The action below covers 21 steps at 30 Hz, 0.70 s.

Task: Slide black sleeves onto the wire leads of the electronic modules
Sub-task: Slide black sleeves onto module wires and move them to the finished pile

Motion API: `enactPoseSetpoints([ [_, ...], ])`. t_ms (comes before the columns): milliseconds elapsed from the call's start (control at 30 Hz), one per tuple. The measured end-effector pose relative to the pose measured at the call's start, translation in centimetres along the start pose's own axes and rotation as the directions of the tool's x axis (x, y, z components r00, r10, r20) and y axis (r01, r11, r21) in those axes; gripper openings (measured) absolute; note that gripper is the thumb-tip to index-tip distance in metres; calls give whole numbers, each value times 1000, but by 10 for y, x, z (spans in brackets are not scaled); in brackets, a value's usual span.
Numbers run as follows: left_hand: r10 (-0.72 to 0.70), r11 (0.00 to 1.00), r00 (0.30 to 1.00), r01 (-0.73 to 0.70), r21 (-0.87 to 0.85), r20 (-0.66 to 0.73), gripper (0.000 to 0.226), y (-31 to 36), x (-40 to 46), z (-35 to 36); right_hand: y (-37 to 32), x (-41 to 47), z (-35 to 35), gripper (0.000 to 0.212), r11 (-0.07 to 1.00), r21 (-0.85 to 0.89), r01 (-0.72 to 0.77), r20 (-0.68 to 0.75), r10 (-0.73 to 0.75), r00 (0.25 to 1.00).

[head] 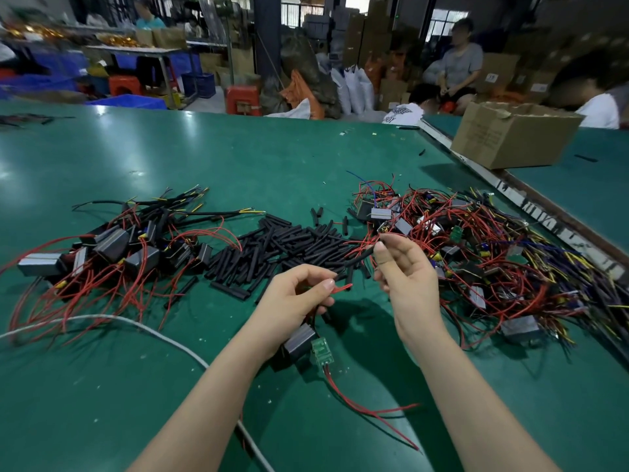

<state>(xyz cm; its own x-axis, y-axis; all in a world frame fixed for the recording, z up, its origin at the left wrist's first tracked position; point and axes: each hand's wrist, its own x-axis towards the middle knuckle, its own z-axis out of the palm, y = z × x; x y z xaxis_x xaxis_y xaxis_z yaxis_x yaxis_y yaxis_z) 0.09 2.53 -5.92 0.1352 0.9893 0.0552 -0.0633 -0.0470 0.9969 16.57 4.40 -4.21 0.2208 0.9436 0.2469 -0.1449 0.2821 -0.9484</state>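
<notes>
My left hand (295,294) pinches the red wire leads (340,288) of one module; their ends stick out to the right past my thumb. That module (299,341), a dark block with a small green board (321,350), hangs below my left palm. My right hand (405,270) pinches a black sleeve (359,257) between thumb and forefinger, a little above and right of the lead ends, apart from them. A heap of loose black sleeves (279,248) lies just beyond both hands.
Sleeved modules (115,248) are piled at the left, a tangle of unsleeved modules with red, yellow and blue wires (476,253) at the right. A white cable (136,327) crosses the green table (238,158). A cardboard box (510,137) stands at the far right. People sit beyond.
</notes>
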Motion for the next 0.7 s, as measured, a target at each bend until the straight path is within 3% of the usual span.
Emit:
enactPoseSetpoints([
  [233,5,1000,999,-6,-21,-51,10,-5,-4,0,-1,0,-1,11,995,-95,15,96,-5,995],
  [500,43,999,996,-44,-7,-83,10,-6,-6,5,-7,-5,-1,13,996,-85,40,163,-25,986],
  [700,66,998,995,-65,27,-69,11,-6,-7,6,-4,-4,-2,11,991,-121,-53,106,66,992],
])
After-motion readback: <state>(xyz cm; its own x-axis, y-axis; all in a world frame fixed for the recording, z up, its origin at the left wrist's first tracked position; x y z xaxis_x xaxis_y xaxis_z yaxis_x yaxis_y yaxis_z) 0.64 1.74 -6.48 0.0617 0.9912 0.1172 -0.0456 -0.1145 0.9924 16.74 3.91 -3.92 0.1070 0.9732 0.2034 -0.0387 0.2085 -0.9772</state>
